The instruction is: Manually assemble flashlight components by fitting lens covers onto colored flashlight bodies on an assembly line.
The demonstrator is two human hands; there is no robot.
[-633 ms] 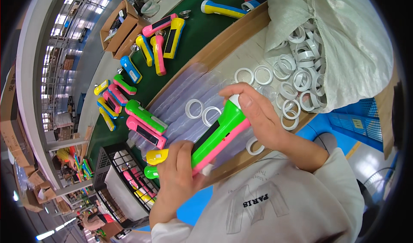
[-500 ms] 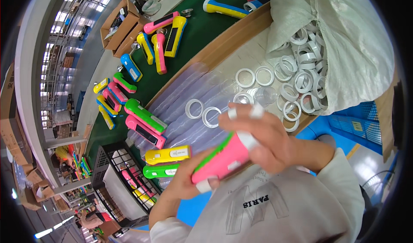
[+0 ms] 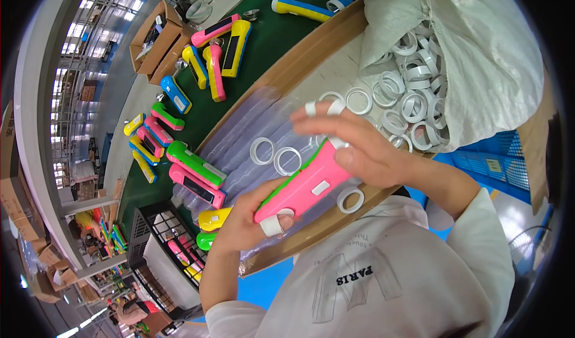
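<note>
My left hand [image 3: 248, 218] is closed around the tail of a pink-and-green flashlight [image 3: 305, 182], its thumb with white tape lying across the pink side. The flashlight slants up to the right over the table. At its head end is my right hand [image 3: 359, 143], fingers stretched out past the head and the thumb resting against the pink body. White tape wraps two of its fingers. The fingers and palm hide most of the flashlight's head; a bit of white rim [image 3: 338, 142] shows there. Two loose white rings [image 3: 262, 151] lie just beyond the flashlight, and another white ring [image 3: 350, 199] lies on its near side.
A white woven sack [image 3: 473, 68] spills many white rings [image 3: 413, 107] at right. Clear plastic tubing [image 3: 239, 128] covers the tray with a cardboard rim [image 3: 299, 62]. Colourful flashlights [image 3: 236, 47] lie on the green table [image 3: 263, 44]. A black crate [image 3: 171, 242] stands left, a blue crate [image 3: 491, 161] right.
My right fingers have straightened, where before they were curled about the flashlight's head. The flashlight has shifted slightly up and left, and a ring on its near side now shows.
</note>
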